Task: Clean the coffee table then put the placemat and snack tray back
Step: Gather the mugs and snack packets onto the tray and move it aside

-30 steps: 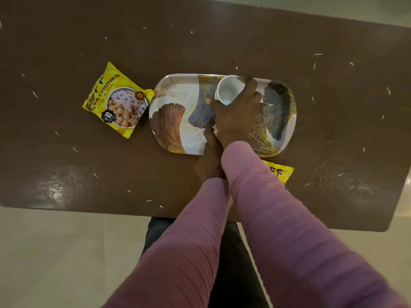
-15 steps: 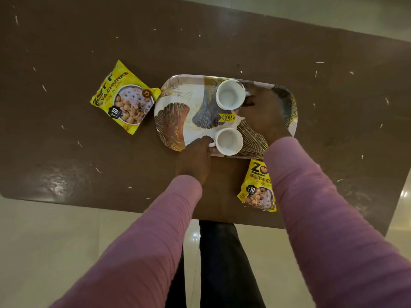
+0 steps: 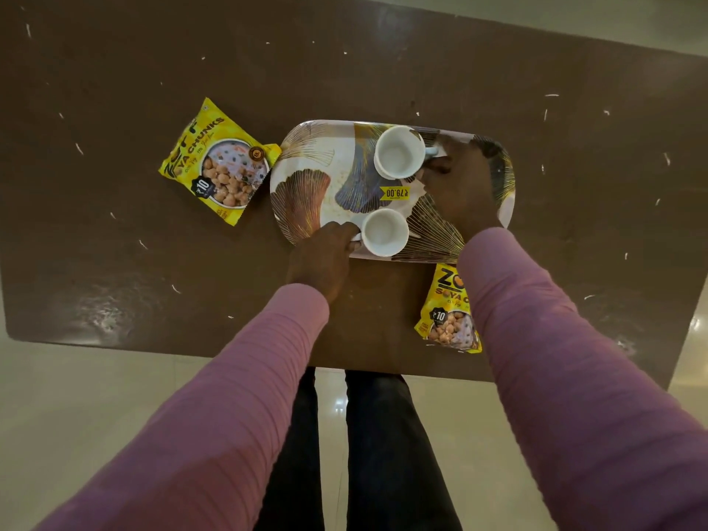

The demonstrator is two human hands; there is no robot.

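A leaf-patterned snack tray [image 3: 306, 178] lies in the middle of the dark brown coffee table [image 3: 383, 63], which is strewn with small white scraps. Two empty white cups stand on the tray. My right hand [image 3: 458, 185] grips the handle of the far cup [image 3: 398, 152]. At the tray's near edge, my left hand [image 3: 323, 258] pinches the handle of the near cup [image 3: 383, 231]. No placemat is in view.
One yellow soya chunks packet [image 3: 216, 162] lies just left of the tray. A second packet [image 3: 446, 312] lies near the table's front edge, partly under my right sleeve. Pale floor shows beyond the table's edges.
My arms were crossed over the tray with one cup showing; they have drawn apart. Both cups now stand on the tray, each with a hand at its handle.
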